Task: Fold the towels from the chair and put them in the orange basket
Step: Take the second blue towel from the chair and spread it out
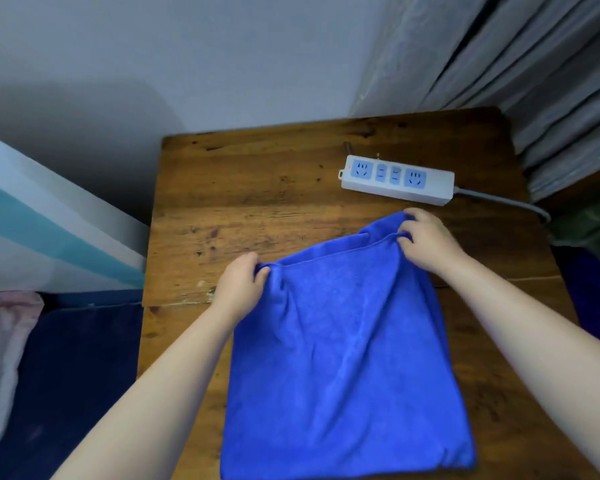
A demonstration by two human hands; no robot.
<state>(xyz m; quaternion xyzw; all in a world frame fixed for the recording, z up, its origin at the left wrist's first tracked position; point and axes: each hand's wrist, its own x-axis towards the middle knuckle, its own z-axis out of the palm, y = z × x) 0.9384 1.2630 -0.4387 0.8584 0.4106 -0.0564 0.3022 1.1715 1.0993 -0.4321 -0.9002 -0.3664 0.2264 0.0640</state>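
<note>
Blue towel (343, 358) lies doubled on the wooden table (257, 188), 2 layers visible at the far edge. Left hand (241, 284) pinches the far-left corner, right hand (426, 237) pinches the far-right corner, both clenched on cloth. Risk: layers could slip apart if one pinch catches only the top layer, leaving a skewed fold; the right corner sits near the white power strip (397, 180) and its grey cable (506, 200), so a wide sweep could snag them. Towel looks like soft, plush microfibre, limp, roughly rectangular, creased diagonally. Table is worn, knotty planks. Orange basket and chair not in view.
</note>
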